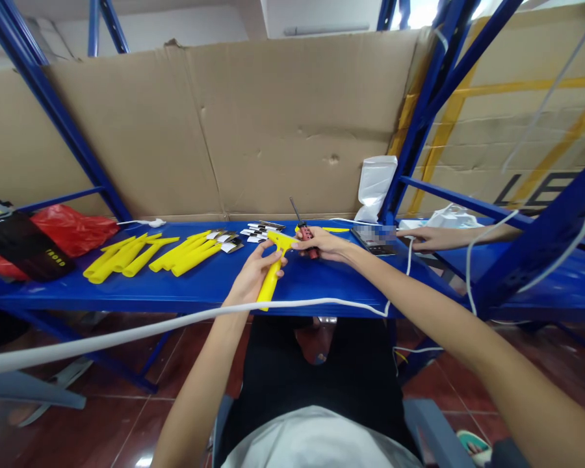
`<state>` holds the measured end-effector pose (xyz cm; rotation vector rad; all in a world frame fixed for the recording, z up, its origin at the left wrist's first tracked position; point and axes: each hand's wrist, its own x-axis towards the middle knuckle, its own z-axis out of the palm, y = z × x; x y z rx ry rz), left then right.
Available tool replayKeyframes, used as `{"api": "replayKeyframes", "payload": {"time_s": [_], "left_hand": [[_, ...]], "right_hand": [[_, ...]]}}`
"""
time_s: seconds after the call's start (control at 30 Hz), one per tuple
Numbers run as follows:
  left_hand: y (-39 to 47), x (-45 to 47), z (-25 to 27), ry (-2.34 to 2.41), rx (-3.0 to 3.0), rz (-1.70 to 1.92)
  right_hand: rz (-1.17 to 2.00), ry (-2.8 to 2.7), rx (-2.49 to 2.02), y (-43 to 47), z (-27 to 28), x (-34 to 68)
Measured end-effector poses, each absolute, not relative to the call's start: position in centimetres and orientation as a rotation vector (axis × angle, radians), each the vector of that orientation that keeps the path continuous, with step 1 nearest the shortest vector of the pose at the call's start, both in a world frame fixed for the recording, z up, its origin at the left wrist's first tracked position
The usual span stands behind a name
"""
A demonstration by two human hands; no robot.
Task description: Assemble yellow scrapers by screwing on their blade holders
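Observation:
My left hand [253, 276] grips a yellow plastic scraper [274, 268] by its handle, its wide head pointing away from me over the blue shelf [185, 289]. My right hand [322, 244] holds a red-handled screwdriver [303, 231], shaft angled up and to the left, right beside the scraper's head. Just beyond the hands lie several small metal blades [256, 231] in white wrappers.
Several yellow scraper handles [151, 253] lie in rows at left. A red bag [73, 229] and a black bag [17, 244] sit at far left. Another person's hand [431, 238] rests by a phone [375, 239] at right. A white cable [175, 322] crosses in front. Cardboard backs the shelf.

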<state>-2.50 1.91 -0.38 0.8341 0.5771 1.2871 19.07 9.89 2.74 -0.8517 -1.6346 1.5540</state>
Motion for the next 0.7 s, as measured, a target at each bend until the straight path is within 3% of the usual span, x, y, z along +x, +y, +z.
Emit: {"api": "replayKeyframes", "payload": {"time_s": [0.7], "left_hand": [[1.43, -2.52, -0.14, 0.562, 0.842, 1.272]], "right_hand": [[1.652, -1.598, -0.834, 10.37, 2.53, 19.22]]}}
